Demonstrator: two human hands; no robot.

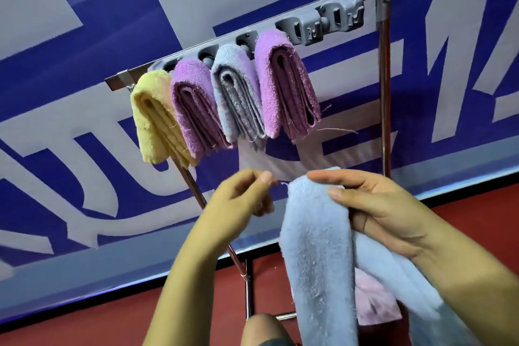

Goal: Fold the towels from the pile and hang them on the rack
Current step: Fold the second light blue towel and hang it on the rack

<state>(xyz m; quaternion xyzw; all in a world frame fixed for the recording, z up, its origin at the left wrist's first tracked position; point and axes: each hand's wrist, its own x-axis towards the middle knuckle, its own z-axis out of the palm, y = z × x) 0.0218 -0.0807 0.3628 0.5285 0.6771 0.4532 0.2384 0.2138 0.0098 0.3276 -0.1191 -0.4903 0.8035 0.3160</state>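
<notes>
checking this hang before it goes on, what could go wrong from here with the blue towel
1. Only the right hand grips the light blue towel; the left hand is off it, so the loose fold could open or slip.
2. The four hung towels crowd the grey holder's left part; pushing in beside the right purple towel might knock it off.
3. Loose threads at that towel's hem could snag.

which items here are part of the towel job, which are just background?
Job: light blue towel held in right hand; left hand; rack; four hung towels: yellow, purple, grey-blue, purple; pink towel below.
Background: blue-and-white banner; red floor.
</notes>
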